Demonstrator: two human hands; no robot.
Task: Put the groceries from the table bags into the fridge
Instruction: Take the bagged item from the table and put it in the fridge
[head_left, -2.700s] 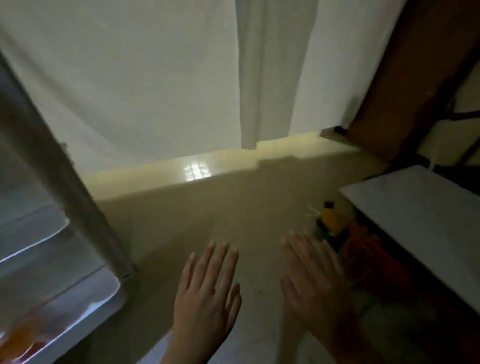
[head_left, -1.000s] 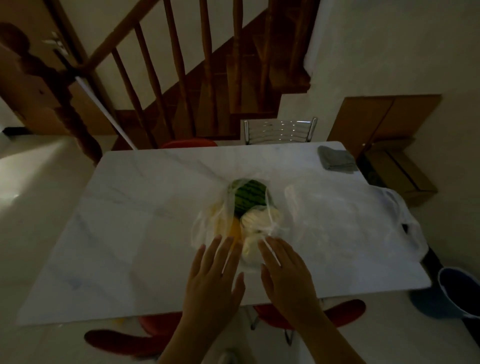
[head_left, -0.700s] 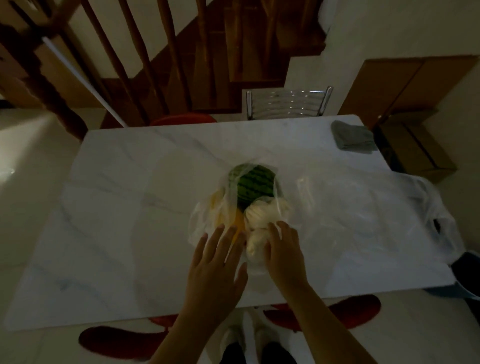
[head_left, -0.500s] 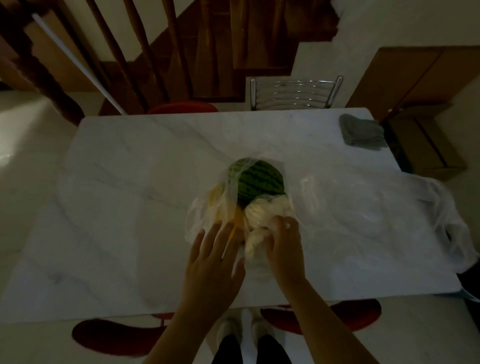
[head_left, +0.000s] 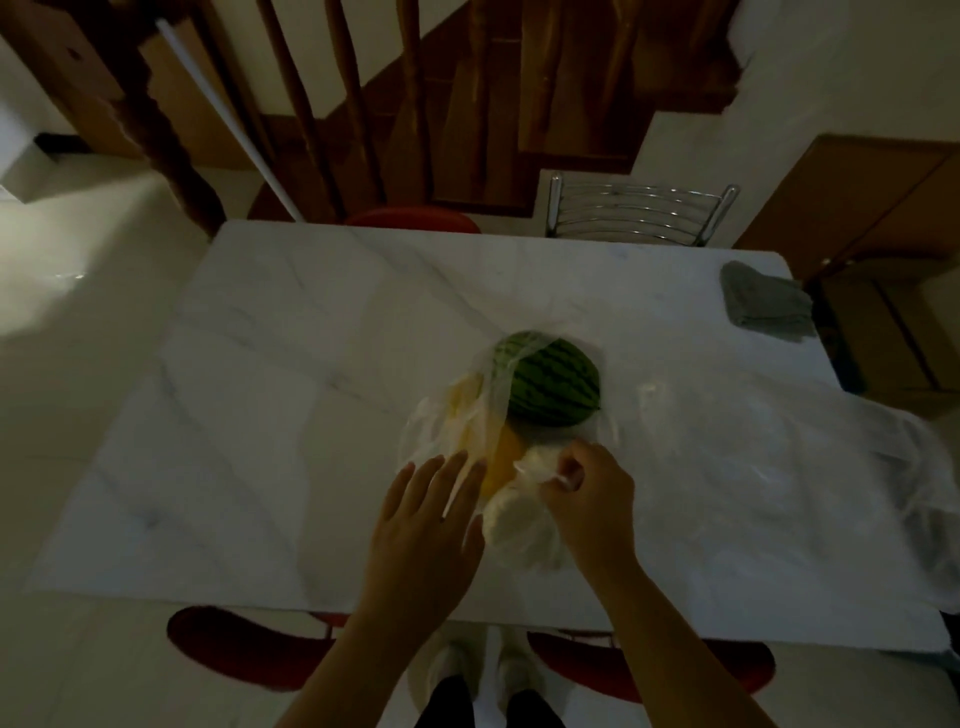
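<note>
A clear plastic bag lies open on the white marble table. A small striped watermelon sits at its far end, and something yellow-orange shows through the plastic. My right hand curls round a small white bundle in thin plastic at the near end of the bag. My left hand hovers flat with spread fingers just left of it, fingertips at the bag's edge. The fridge is out of view.
A large, flat clear bag spreads over the table's right side and hangs off the edge. A grey cloth lies at the far right corner. Red stools stand under the near edge, a metal chair beyond the far one.
I turned from the fridge to the table. My right hand reached into the bag, closed on the white bundle and drew it toward me; my left hand stayed flat beside it.
</note>
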